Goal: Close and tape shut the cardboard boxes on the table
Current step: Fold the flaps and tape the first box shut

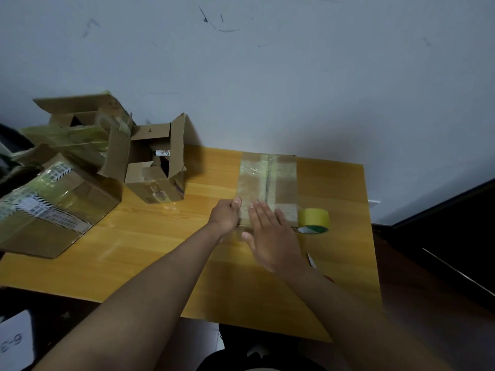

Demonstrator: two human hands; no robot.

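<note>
Head view. Wooden table (150, 245) against pale scuffed wall (267, 62). At left edge, large taped box with striped labels (53, 207), closed, lying tilted. Behind it, far left against the wall, open box wrapped in greenish tape (77, 124), flaps raised. Just right of that, small open box marked "7" (152, 167), flaps spread, contents inside too dark to identify. Centre right, flat closed box (267, 180), lid seam covered lengthwise by clear tape, lying flat on the tabletop. Left hand (226, 214) at near-left corner of flat closed box, fingers curled round its edge, thumb on the top face. Right hand (270, 231) laid palm down on near end of the same box, fingers straight and together, grasping nothing. Yellow tape roll (313, 219) standing on the table, touching near-right corner of flat closed box, just beside right hand. Thin pale object (310, 259) on the table near right forearm, too small to identify. White card marked "6-3" (14, 341) at lower left, below table edge.
</note>
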